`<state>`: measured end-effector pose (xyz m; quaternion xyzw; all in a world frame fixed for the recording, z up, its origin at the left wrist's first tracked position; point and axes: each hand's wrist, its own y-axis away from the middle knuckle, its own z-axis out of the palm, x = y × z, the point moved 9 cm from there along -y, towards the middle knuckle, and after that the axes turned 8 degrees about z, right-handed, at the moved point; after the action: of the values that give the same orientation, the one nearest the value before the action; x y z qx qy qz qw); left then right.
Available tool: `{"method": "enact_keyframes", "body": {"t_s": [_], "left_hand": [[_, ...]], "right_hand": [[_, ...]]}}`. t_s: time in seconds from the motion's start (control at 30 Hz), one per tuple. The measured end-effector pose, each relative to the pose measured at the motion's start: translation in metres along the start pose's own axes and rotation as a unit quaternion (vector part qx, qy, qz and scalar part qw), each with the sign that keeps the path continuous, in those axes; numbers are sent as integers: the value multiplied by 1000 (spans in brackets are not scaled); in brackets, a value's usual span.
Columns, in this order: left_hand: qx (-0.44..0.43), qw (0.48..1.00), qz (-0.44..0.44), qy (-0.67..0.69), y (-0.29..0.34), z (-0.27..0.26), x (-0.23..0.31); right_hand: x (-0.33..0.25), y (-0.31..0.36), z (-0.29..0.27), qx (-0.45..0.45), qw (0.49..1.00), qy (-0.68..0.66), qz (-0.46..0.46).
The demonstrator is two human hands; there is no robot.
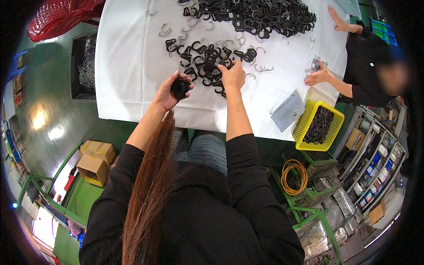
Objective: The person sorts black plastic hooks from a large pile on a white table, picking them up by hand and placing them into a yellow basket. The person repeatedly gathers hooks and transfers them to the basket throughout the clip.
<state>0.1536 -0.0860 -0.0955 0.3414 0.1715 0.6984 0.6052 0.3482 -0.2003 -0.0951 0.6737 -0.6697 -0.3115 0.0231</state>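
Across the white table (pixel 132 79), black plastic hooks are lying in two masses: a large heap (pixel 260 15) toward the far edge and a smaller pile (pixel 205 59) nearer the near edge, with loose metal wire clips (pixel 164 31) scattering around them. At the right edge, a yellow basket (pixel 309 128) is holding more black pieces, and a co-worker's hand (pixel 317 77) is resting beside a small cluster. The left hand (pixel 170 90) is curling its fingers closed around a stack of black hooks (pixel 180 88). The right hand (pixel 233 76) is reaching into the smaller pile, fingertips pinching one hook at its edge.
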Motion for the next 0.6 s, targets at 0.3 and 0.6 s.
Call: {"method": "enact_keyframes", "body": {"t_s": [0.3,0.6], "left_hand": [[7,1000,4,-3,-3,-11,6],[30,998,-2,-60,-15,6,-9]], "right_hand": [[-28,-44,-30,-73,980,135,-124],[-7,-37,-29,-57,995,34,-77]]}}
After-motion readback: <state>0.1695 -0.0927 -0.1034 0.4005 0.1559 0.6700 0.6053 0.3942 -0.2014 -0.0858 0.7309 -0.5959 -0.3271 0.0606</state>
